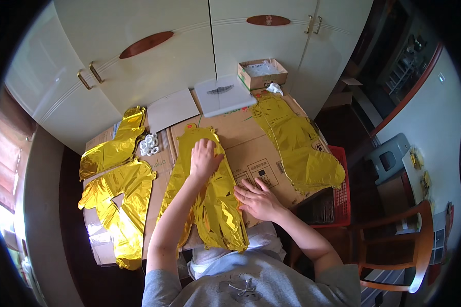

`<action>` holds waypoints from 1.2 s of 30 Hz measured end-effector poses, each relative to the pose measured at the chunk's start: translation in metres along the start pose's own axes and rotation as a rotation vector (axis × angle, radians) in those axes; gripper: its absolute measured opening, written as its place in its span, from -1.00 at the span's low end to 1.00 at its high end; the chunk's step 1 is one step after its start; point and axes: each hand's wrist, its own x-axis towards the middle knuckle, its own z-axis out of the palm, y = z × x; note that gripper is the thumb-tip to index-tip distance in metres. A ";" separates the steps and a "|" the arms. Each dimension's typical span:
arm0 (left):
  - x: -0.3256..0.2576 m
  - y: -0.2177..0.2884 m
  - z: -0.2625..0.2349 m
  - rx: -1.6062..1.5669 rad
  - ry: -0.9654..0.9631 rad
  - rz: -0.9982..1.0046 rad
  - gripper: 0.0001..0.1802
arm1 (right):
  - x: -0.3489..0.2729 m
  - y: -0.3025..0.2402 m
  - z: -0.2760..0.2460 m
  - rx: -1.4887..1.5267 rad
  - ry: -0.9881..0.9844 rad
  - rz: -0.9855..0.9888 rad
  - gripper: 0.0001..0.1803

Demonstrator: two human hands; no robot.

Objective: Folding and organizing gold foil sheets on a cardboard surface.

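Observation:
A flat gold foil balloon [217, 204] lies lengthwise in front of me, its lower end hanging over the cardboard's near edge. My left hand [204, 159] rests on its upper part with the fingers curled in; whatever is under them is hidden. Along the balloon's right edge lies my right hand [258, 199], fingers spread flat across the foil and the cardboard [241, 148]. To the right is another gold foil balloon [297, 146], laid out flat. Two more lie at the left: an upper gold foil piece [115, 146] and a lower, number-shaped one [125, 204].
White rings [148, 145] are heaped left of the middle balloon. Along the back stand a white sheet [172, 110], a translucent plastic panel [224, 95] and an open cardboard box [263, 74]. A red basket [341, 189] and a wooden chair [420, 240] are at the right.

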 end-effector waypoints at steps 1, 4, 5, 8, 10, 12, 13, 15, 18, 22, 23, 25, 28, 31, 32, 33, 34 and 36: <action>-0.006 0.009 -0.007 0.068 -0.002 0.045 -0.50 | 0.000 -0.001 0.000 0.003 0.003 0.001 -0.47; -0.046 0.026 -0.011 0.140 -0.119 0.260 -0.45 | -0.001 -0.001 0.001 -0.015 0.012 -0.012 -0.47; -0.056 0.029 -0.011 0.157 -0.160 0.298 -0.43 | 0.000 0.000 0.002 -0.015 0.009 -0.010 -0.47; -0.072 0.032 -0.011 0.194 -0.252 0.348 -0.38 | 0.000 -0.001 -0.001 -0.011 -0.042 0.020 -0.48; -0.071 0.030 -0.008 0.187 -0.283 0.306 -0.34 | 0.000 -0.001 0.001 -0.002 -0.024 0.016 -0.48; -0.069 0.026 -0.006 0.195 -0.291 0.297 -0.32 | 0.001 -0.001 0.000 0.008 -0.003 0.012 -0.49; -0.067 0.024 -0.006 0.200 -0.296 0.293 -0.31 | 0.001 -0.002 -0.001 0.015 0.010 0.008 -0.49; -0.063 0.019 -0.004 0.199 -0.258 0.299 -0.31 | 0.002 -0.003 -0.002 0.022 0.015 0.007 -0.49; -0.052 0.008 -0.002 0.197 -0.263 0.282 -0.31 | 0.001 -0.002 -0.002 0.025 -0.003 0.011 -0.50; -0.030 -0.003 -0.001 0.234 -0.296 0.241 -0.31 | 0.001 -0.001 -0.001 0.034 -0.005 0.016 -0.50; -0.026 -0.005 -0.002 0.246 -0.311 0.238 -0.31 | 0.000 -0.001 -0.001 0.038 -0.003 0.015 -0.50; -0.018 -0.008 -0.004 0.260 -0.359 0.232 -0.30 | 0.000 -0.001 -0.001 0.038 -0.006 0.014 -0.49; -0.009 -0.015 -0.001 0.262 -0.394 0.237 -0.29 | 0.000 0.000 -0.001 0.038 -0.007 0.008 -0.49; 0.004 -0.018 -0.002 0.255 -0.449 0.208 -0.26 | 0.000 0.000 -0.001 0.042 -0.008 0.005 -0.49; 0.008 -0.019 -0.002 0.259 -0.471 0.202 -0.22 | 0.000 0.000 -0.002 0.043 -0.009 0.004 -0.49; 0.011 -0.020 -0.004 0.264 -0.493 0.196 -0.18 | 0.000 0.000 -0.002 0.045 -0.009 0.005 -0.50; 0.015 -0.020 -0.005 0.268 -0.513 0.190 -0.14 | -0.001 0.000 -0.001 0.046 -0.010 0.006 -0.50; 0.023 -0.020 -0.007 0.277 -0.546 0.166 0.00 | -0.002 0.000 -0.001 0.042 -0.011 0.002 -0.51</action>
